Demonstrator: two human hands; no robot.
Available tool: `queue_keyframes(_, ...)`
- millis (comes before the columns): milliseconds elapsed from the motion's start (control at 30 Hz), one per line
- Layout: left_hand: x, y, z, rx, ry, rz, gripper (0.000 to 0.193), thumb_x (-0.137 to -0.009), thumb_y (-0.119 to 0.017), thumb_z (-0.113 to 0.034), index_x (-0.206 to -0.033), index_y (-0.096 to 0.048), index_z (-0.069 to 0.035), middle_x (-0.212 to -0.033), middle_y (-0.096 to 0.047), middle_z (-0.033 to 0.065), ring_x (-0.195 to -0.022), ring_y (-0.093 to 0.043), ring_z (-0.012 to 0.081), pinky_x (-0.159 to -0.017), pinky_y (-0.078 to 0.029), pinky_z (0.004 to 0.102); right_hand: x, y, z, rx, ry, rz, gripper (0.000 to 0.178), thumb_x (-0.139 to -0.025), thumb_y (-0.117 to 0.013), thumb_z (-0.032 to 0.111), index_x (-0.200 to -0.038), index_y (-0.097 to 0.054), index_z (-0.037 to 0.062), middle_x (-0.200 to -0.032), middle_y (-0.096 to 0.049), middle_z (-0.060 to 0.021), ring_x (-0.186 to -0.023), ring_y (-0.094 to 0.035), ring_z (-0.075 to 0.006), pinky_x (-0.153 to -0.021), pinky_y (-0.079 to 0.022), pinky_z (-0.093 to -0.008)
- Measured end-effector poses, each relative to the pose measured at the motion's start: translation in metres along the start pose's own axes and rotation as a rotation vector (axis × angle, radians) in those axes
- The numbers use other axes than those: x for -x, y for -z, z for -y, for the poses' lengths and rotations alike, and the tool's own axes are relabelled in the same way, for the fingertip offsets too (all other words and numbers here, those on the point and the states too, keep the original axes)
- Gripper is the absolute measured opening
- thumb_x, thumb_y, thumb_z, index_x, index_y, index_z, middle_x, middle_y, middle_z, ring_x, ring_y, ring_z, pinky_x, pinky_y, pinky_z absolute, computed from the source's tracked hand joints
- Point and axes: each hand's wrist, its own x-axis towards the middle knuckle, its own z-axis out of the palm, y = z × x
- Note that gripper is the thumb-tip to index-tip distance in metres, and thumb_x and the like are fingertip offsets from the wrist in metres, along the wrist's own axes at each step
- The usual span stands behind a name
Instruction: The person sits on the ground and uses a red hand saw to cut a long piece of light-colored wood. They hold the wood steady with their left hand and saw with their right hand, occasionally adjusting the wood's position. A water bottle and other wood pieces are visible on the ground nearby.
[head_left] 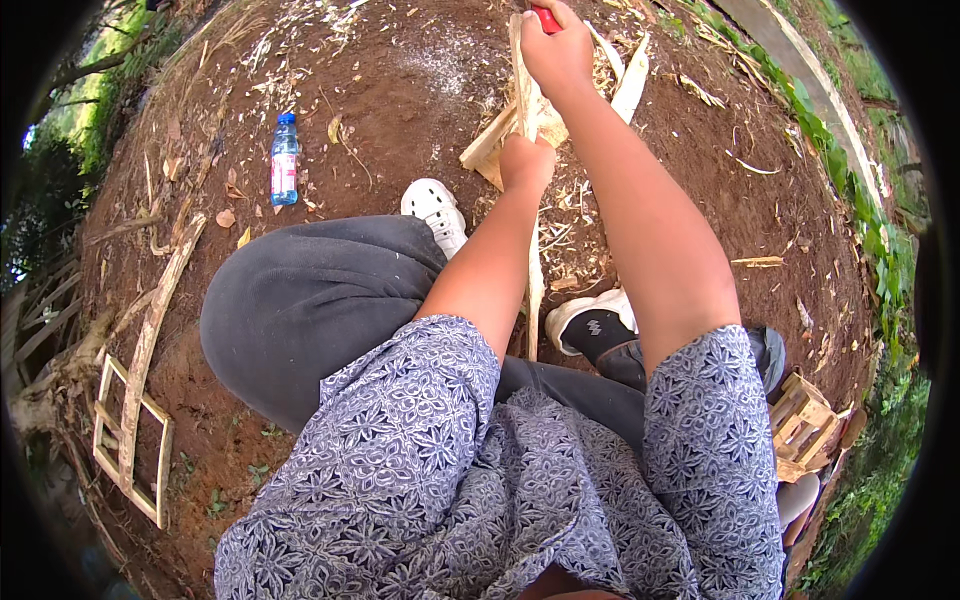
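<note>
Out in front of me, my left hand (527, 162) is closed around a long pale strip of wood (533, 280), which runs back between my legs. My right hand (557, 52) is farther out, near the strip's far end, with its fingers wrapped round a red-handled tool (546, 19). The blade or working end of that tool is hidden by the hand and the picture's top edge. Beneath the strip lies a flat piece of wood (487, 150). Another pale slab (632, 82) rests to the right of my left hand.
A blue-capped plastic bottle (284, 165) stands on the brown soil at the left. Farther left, a branch (150, 325) lies across a wooden frame (160, 480). A small slatted wooden object (803, 425) sits at my right. White shoes (433, 212) and scattered shavings surround the work.
</note>
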Motion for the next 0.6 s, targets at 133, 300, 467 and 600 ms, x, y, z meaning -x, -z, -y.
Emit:
queue_keyframes(133, -0.01, -0.003, 0.019, 0.104, -0.005, 0.003, 0.036, -0.094, -0.062, -0.025, -0.105, -0.068, 0.009, -0.1, -0.072, 0.0311, -0.097, -0.071, 0.0454, -0.085, -0.056, 0.0488, 0.112, 0.066, 0.038, -0.011, 0.174, 0.089, 0.029, -0.1, -0.063, 0.015, -0.127, -0.068, 0.0037, -0.114, -0.071, -0.0098, -0.1, -0.064, -0.0123, -0.091, -0.05, -0.0286)
queue_keyframes(300, 0.016, 0.002, -0.011, -0.015, -0.042, -0.054, 0.035, -0.094, -0.063, -0.024, -0.105, -0.067, 0.009, -0.101, -0.071, 0.0313, -0.098, -0.071, 0.0454, -0.086, -0.056, 0.0488, 0.152, 0.127, 0.064, 0.0, 0.092, 0.114, 0.028, -0.101, -0.06, 0.009, -0.127, -0.067, 0.002, -0.114, -0.071, -0.0097, -0.102, -0.064, -0.0123, -0.091, -0.05, -0.0287)
queue_keyframes(467, 0.01, 0.001, -0.01, -0.004, -0.045, -0.066, 0.034, -0.094, -0.063, -0.023, -0.107, -0.066, 0.008, -0.102, -0.071, 0.0308, -0.099, -0.071, 0.045, -0.085, -0.056, 0.0486, 0.066, 0.053, 0.002, -0.094, 0.172, -0.004, 0.025, -0.1, -0.063, 0.012, -0.123, -0.071, 0.0038, -0.107, -0.073, -0.007, -0.082, -0.062, -0.0064, -0.073, -0.051, -0.0239)
queue_keyframes(600, 0.022, 0.001, -0.017, -0.027, -0.03, -0.054, 0.034, -0.094, -0.063, -0.023, -0.108, -0.066, 0.009, -0.103, -0.071, 0.0304, -0.101, -0.07, 0.0446, -0.087, -0.055, 0.0491, -0.025, -0.026, -0.063, -0.152, 0.333, -0.183, 0.026, -0.092, -0.064, 0.011, -0.116, -0.069, 0.0023, -0.116, -0.073, -0.0201, -0.11, -0.07, -0.0293, -0.096, -0.053, -0.0352)
